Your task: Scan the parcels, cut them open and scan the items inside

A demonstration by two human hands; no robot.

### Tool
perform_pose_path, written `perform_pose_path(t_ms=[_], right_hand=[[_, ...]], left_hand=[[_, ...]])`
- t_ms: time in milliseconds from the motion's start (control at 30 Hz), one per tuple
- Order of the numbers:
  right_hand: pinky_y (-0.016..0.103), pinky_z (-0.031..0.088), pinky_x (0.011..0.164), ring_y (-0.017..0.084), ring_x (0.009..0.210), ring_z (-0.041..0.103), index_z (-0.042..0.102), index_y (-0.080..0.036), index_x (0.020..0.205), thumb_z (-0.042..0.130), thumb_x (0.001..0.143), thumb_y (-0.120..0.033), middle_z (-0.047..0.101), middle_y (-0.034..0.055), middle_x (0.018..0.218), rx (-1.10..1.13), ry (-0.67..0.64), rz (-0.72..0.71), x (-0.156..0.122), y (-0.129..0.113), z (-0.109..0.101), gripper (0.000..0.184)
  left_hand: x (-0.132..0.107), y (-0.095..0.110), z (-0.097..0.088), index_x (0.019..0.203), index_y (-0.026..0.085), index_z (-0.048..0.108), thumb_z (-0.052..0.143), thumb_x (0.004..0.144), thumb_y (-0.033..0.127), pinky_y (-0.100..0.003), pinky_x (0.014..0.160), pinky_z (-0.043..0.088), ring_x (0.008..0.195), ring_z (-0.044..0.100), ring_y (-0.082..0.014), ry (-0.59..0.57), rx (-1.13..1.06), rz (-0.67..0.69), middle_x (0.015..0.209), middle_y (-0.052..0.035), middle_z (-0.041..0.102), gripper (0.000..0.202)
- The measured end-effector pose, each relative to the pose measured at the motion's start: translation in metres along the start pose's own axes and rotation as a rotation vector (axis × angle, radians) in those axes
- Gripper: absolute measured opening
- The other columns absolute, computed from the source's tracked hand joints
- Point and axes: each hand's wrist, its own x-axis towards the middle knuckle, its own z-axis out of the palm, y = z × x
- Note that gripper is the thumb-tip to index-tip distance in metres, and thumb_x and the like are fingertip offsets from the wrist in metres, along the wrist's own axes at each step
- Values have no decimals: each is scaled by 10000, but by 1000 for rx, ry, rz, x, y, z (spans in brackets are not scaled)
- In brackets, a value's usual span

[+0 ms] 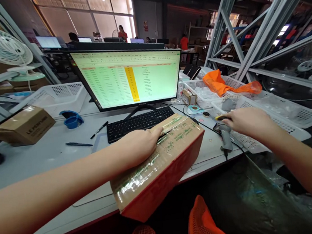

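A taped cardboard box (179, 138) with green print on top rests at an angle over the desk's front edge. My left hand (140, 144) lies across its top, fingers curled and pressed at a dark slit along the taped seam. To the right, apart from the box, my right hand (250, 122) is closed around a small yellow and dark tool (220, 117) that looks like a box cutter; most of it is hidden in the fist. Just below that hand is a grey barcode scanner (225, 139) on the desk.
Behind the box stand a black keyboard (140, 122) and a monitor (135, 76). White plastic baskets (281, 117) line the right side, with orange mesh cloth (222, 82) over one. A smaller carton (25, 125), pens (78, 144) and a blue-lidded container (72, 120) are leftward.
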Motion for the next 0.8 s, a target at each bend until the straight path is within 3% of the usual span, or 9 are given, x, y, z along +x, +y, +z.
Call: perform_pose_path(t_ms=[33,100,200,267,367,467,533,633,800], right_hand=[[441,523,822,355,980,723,791,-263,1235,516,982,-477,777,163,1080,-27,-27,91,7,13,19,430],[449,523,881,366,1067,712,766,-227,1284,497,990,-467,760,182,1168,49,-80,117,18,25,61,465],[405,516,956,330,1164,688,716,-182,1356,474,1009,-450,732,180,1261,234,-73,40,30,7,112,501],[388,520,963,315,1143,698,719,-135,1339,498,1003,-416,740,197,1228,282,-65,15,36,-13,127,490],[407,507,1021,305,1202,666,678,-98,1371,440,1035,-388,691,209,1321,321,17,-5,34,-40,110,504],[411,463,1110,256,1299,594,638,-122,1392,329,1079,-388,640,171,1390,522,430,-189,8,-73,69,513],[416,488,1093,253,1245,617,686,-158,1309,422,1055,-424,674,152,1301,659,683,-490,-18,-103,47,452],[457,484,1103,296,1315,581,709,-169,1299,501,1016,-380,640,164,1377,545,725,-795,-49,-145,39,409],[540,327,1224,332,1558,309,548,-148,1515,398,1052,-304,368,137,1668,333,667,-852,-55,-165,52,512]], left_hand=[[0,0,-1,1486,128,421,346,959,179,-372,624,473,799,726,-321,-4,3,-6,962,-129,753,534],[0,0,-3,1485,113,424,353,968,216,-382,641,482,818,728,-336,-13,24,-14,958,-139,755,532],[0,-1,-6,1492,117,434,360,1006,316,-395,722,516,918,731,-342,-42,20,-50,1063,-160,755,530],[2,-2,-9,1495,127,449,426,1001,414,-401,806,533,1033,715,-347,-70,11,-79,1188,-185,730,573],[13,-2,-19,1493,121,480,549,923,485,-405,814,540,1062,702,-364,-145,23,-73,1204,-214,717,679],[28,3,-30,1534,143,447,654,806,444,-371,699,528,942,717,-353,-225,56,-47,1108,-197,740,814],[35,9,-36,1617,143,309,714,737,394,-353,680,525,922,716,-345,-288,109,-50,1117,-199,738,1001],[39,15,-42,1660,134,195,684,774,351,-350,776,546,989,712,-333,-350,133,-72,1198,-223,717,1035],[38,9,-46,1545,154,479,558,870,324,-404,901,547,1092,696,-351,-327,59,-22,1287,-219,695,700]])
